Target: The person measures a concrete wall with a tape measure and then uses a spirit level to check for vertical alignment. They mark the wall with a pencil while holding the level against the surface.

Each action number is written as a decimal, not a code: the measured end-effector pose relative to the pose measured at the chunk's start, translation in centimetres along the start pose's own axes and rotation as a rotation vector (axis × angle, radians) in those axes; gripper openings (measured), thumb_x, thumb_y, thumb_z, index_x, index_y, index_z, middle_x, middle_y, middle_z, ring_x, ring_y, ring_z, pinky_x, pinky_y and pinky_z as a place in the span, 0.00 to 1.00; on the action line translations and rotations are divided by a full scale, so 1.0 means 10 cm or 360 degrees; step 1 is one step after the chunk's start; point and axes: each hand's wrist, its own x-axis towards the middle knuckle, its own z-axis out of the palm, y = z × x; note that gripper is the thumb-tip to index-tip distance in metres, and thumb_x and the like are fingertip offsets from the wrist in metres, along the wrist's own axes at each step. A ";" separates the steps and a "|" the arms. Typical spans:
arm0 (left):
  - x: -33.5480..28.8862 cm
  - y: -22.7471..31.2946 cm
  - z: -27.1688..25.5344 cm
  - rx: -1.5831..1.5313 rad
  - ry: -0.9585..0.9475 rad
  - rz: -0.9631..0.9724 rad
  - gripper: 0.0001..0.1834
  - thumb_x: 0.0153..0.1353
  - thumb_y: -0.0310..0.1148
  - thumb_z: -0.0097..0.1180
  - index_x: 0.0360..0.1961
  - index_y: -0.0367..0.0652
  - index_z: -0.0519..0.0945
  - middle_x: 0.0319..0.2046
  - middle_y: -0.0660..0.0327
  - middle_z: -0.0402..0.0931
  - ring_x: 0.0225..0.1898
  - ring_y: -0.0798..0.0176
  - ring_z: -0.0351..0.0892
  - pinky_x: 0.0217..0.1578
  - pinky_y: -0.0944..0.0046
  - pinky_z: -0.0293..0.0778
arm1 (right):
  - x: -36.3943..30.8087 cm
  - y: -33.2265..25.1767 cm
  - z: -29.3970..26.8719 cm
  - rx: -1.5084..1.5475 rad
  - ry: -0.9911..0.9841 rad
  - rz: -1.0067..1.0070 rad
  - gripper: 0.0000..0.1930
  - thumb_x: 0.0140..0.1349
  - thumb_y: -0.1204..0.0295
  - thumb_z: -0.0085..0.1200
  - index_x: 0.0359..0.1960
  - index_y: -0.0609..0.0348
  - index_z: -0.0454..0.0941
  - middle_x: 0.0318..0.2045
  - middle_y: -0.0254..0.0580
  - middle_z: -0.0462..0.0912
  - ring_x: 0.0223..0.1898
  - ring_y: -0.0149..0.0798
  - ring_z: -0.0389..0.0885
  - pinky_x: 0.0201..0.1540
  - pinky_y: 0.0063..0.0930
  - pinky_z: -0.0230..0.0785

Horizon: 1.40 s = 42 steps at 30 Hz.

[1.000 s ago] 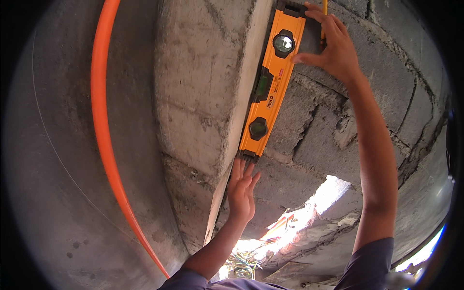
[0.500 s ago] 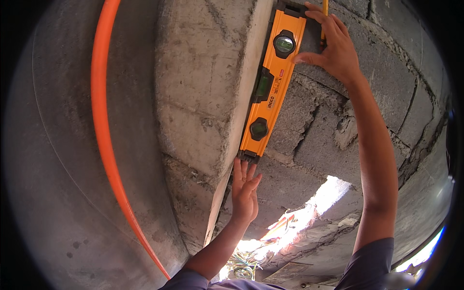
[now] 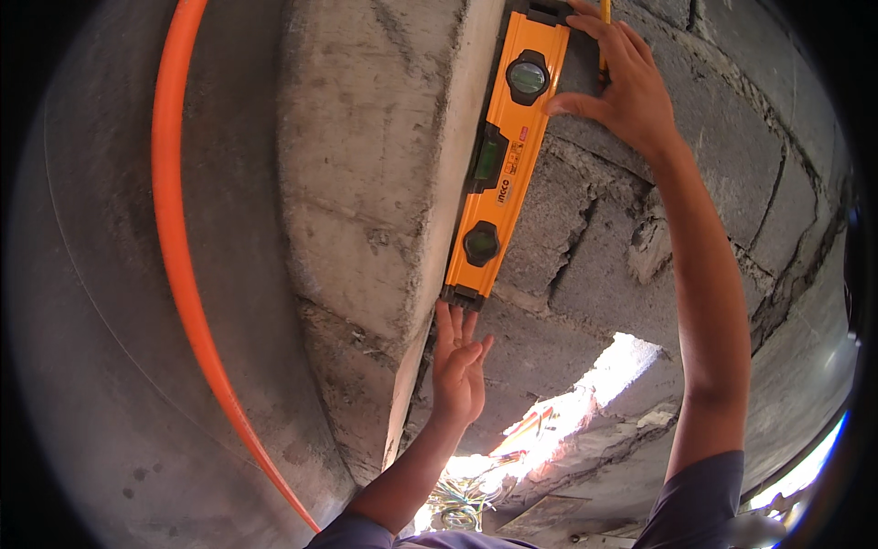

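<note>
An orange spirit level (image 3: 512, 146) with black end caps and several vials stands steeply slanted in the head view. One long edge runs along the side of a concrete beam (image 3: 366, 174), over a grey block wall. At its lower end, my left hand (image 3: 459, 371) has its fingers stretched up, the tips against the end cap. My right hand (image 3: 631, 91) is at the upper end, fingertips by the top cap and thumb on the right edge. A yellow pencil (image 3: 604, 46) is tucked between the right hand's fingers.
A thick orange hose or conduit (image 3: 169, 183) curves down the left, in front of a smooth grey surface. The block wall (image 3: 722, 174) has rough mortar joints and cracks. Bright light comes through a gap (image 3: 622, 371) below, beside a bundle of loose wires (image 3: 462, 499).
The whole view has shifted slightly, so the beam, hose and level sit a little farther left. Both hands keep their places on the level.
</note>
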 end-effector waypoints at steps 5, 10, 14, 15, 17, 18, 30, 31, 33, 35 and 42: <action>0.00 0.00 -0.01 0.0019 -0.0018 0.0012 0.56 0.65 0.39 0.55 0.85 0.54 0.32 0.84 0.61 0.38 0.83 0.57 0.40 0.76 0.42 0.46 | -0.01 0.04 0.03 0.0006 0.0013 -0.0007 0.55 0.44 0.37 0.77 0.69 0.52 0.67 0.75 0.49 0.66 0.76 0.62 0.61 0.76 0.56 0.58; 0.02 0.01 0.00 0.0046 -0.0034 0.0017 0.57 0.63 0.41 0.56 0.85 0.53 0.32 0.83 0.60 0.41 0.82 0.58 0.42 0.76 0.44 0.47 | 0.01 0.16 0.21 -0.0052 0.0308 -0.0214 0.57 0.34 0.38 0.76 0.70 0.44 0.69 0.73 0.25 0.73 0.70 0.45 0.74 0.78 0.51 0.58; 0.02 0.02 0.02 0.0071 -0.0036 0.0021 0.58 0.63 0.42 0.57 0.85 0.53 0.32 0.83 0.60 0.42 0.82 0.58 0.42 0.76 0.44 0.46 | -0.03 0.25 0.28 -0.0030 0.0302 -0.0217 0.56 0.35 0.39 0.77 0.70 0.43 0.69 0.72 0.25 0.73 0.70 0.45 0.73 0.79 0.51 0.57; 0.02 0.02 0.02 0.0074 -0.0033 0.0021 0.58 0.63 0.42 0.57 0.85 0.53 0.32 0.83 0.60 0.42 0.82 0.58 0.42 0.76 0.44 0.46 | -0.04 0.26 0.28 -0.0018 0.0295 -0.0212 0.56 0.35 0.39 0.77 0.70 0.43 0.69 0.72 0.25 0.74 0.70 0.45 0.73 0.79 0.51 0.57; 0.02 0.02 0.02 0.0079 -0.0035 0.0024 0.58 0.63 0.42 0.57 0.85 0.53 0.32 0.83 0.60 0.42 0.82 0.58 0.42 0.76 0.44 0.46 | -0.03 0.24 0.27 -0.0032 0.0283 -0.0194 0.57 0.34 0.40 0.78 0.70 0.43 0.69 0.72 0.25 0.73 0.71 0.46 0.73 0.79 0.51 0.58; 0.02 0.02 0.02 0.0082 -0.0038 0.0027 0.58 0.63 0.42 0.57 0.85 0.53 0.32 0.83 0.60 0.42 0.82 0.58 0.42 0.76 0.44 0.46 | -0.02 0.21 0.26 -0.0038 0.0277 -0.0185 0.57 0.34 0.40 0.78 0.70 0.42 0.69 0.72 0.25 0.73 0.71 0.46 0.72 0.78 0.51 0.58; 0.03 -0.01 -0.01 0.0104 -0.0020 0.0050 0.58 0.63 0.41 0.58 0.85 0.52 0.32 0.82 0.61 0.44 0.81 0.58 0.44 0.76 0.45 0.46 | 0.02 -0.04 -0.03 0.0062 -0.0031 0.0076 0.54 0.43 0.40 0.80 0.69 0.52 0.67 0.76 0.47 0.65 0.76 0.60 0.60 0.75 0.54 0.58; 0.03 -0.01 -0.01 0.0108 -0.0011 0.0047 0.58 0.63 0.40 0.58 0.85 0.52 0.32 0.82 0.61 0.44 0.81 0.58 0.44 0.76 0.45 0.46 | 0.02 -0.04 -0.03 0.0062 -0.0027 0.0068 0.54 0.43 0.40 0.80 0.69 0.52 0.67 0.76 0.47 0.65 0.76 0.60 0.60 0.75 0.54 0.58; 0.03 -0.01 -0.01 0.0107 -0.0031 0.0067 0.58 0.63 0.40 0.58 0.85 0.51 0.32 0.82 0.60 0.44 0.81 0.58 0.45 0.76 0.46 0.46 | 0.02 -0.03 -0.02 0.0065 -0.0020 0.0054 0.54 0.43 0.40 0.80 0.69 0.51 0.67 0.75 0.47 0.66 0.76 0.60 0.60 0.76 0.54 0.58; 0.03 -0.01 -0.01 0.0102 -0.0031 0.0073 0.59 0.62 0.40 0.58 0.85 0.51 0.32 0.83 0.60 0.44 0.81 0.58 0.45 0.76 0.46 0.46 | 0.01 -0.02 -0.01 0.0053 -0.0012 0.0061 0.54 0.43 0.40 0.81 0.69 0.51 0.67 0.75 0.48 0.66 0.76 0.60 0.60 0.75 0.54 0.58; 0.02 0.00 -0.02 0.0030 -0.0032 0.0078 0.57 0.64 0.33 0.57 0.84 0.47 0.31 0.82 0.57 0.42 0.81 0.55 0.44 0.76 0.46 0.43 | -0.01 0.14 0.21 -0.0080 0.0267 -0.0096 0.57 0.33 0.43 0.81 0.71 0.40 0.69 0.72 0.24 0.73 0.72 0.48 0.70 0.77 0.52 0.60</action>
